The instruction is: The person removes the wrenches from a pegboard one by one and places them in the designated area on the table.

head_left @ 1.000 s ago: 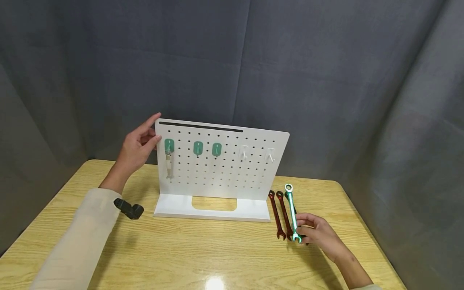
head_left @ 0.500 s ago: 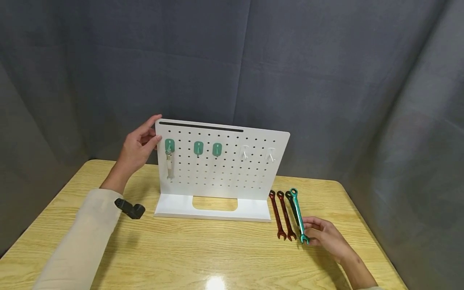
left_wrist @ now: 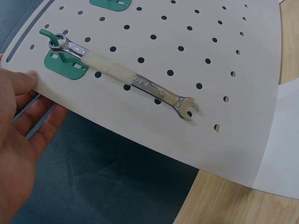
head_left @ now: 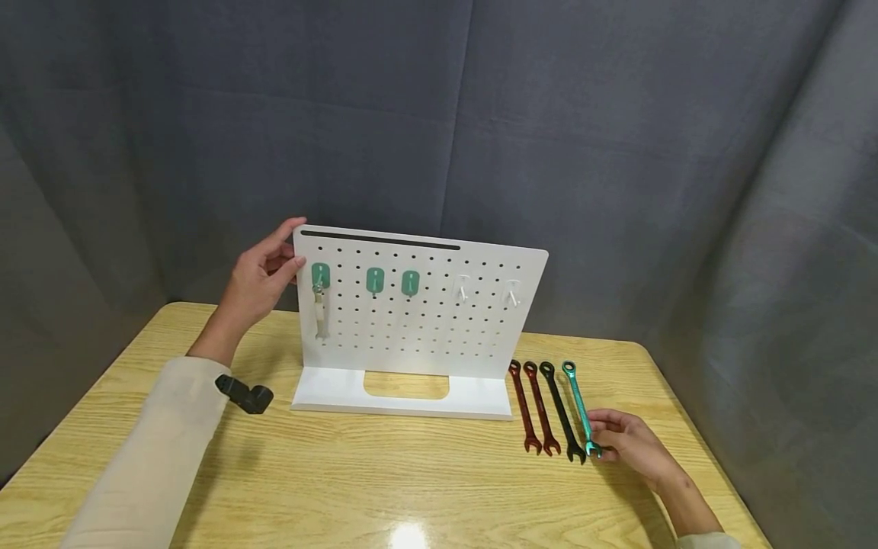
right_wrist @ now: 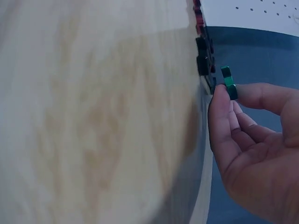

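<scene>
My left hand [head_left: 259, 278] grips the upper left edge of a white pegboard [head_left: 425, 335], thumb in front and fingers behind. On that board's leftmost green hook [left_wrist: 65, 65] hangs a silver wrench [left_wrist: 117, 72] with a pale wrapped handle. At the right, my right hand [head_left: 631, 446] pinches a teal wrench [head_left: 580, 408] near its open jaw end, between thumb and fingers. A black wrench [head_left: 562, 412] lies just left of it, followed by two dark red wrenches [head_left: 542, 408]. In the right wrist view only the green open end [right_wrist: 229, 83] of the pinched wrench shows.
Two more green hooks [head_left: 375, 280] and two white hooks [head_left: 512, 293] sit along the pegboard. Its white base [head_left: 329, 389] rests on the wooden table [head_left: 343, 473]. Grey curtains [head_left: 583, 152] surround the table at the back and sides.
My right hand has carried the teal wrench to the right, off the black wrench, which now shows whole. The left hand stays on the board's edge.
</scene>
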`<state>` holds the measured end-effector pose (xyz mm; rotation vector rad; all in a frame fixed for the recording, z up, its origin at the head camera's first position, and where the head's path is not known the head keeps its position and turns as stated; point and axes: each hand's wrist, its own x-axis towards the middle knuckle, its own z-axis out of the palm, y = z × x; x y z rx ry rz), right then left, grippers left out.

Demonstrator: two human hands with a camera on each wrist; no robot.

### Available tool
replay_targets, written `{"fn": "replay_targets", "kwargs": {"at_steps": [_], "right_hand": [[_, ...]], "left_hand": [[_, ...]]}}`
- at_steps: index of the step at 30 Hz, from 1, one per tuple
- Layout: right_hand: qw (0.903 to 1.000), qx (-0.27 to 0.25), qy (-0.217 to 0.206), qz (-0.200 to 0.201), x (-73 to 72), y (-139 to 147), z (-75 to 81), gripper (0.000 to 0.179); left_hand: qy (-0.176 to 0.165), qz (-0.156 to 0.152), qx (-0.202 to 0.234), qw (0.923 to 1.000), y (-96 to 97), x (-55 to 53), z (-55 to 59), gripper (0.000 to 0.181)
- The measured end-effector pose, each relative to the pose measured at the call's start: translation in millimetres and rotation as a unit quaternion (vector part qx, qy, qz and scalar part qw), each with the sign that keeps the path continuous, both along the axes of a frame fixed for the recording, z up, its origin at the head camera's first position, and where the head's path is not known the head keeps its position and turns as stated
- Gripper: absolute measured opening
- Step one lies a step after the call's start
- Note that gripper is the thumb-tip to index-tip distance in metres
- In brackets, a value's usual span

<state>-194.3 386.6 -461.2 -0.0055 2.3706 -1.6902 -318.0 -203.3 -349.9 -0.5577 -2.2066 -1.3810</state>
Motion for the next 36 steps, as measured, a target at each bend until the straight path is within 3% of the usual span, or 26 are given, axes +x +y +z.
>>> {"fn": "replay_targets", "kwargs": {"at_steps": [14,23,30,36], "right_hand": [[0.9999,-0.003,-0.009,-0.003,-3.6,6,-5.9,0.045],[0.998,0.04,0.014,-0.048,-4.1,-1,-3.1,0.037],[0.9902,0.121,0.058,-0.04,-3.2,-5,-1.5,0.032],[0.9872,0.14,0.069,-0.034,-2.4,-7,-1.0,0.031]], "left_hand": [[-0.006,0.002,-0.003,1.0,0.3,-0.1,-1.7,0.063],[0.008,0.007,-0.008,0.9999,-0.9,-1.7,-1.3,0.063],[0.013,0.005,-0.004,0.9999,-0.9,-1.8,-1.5,0.063],[0.011,0.009,-0.009,0.9999,-1.6,-1.4,-0.9,0.063]]}}
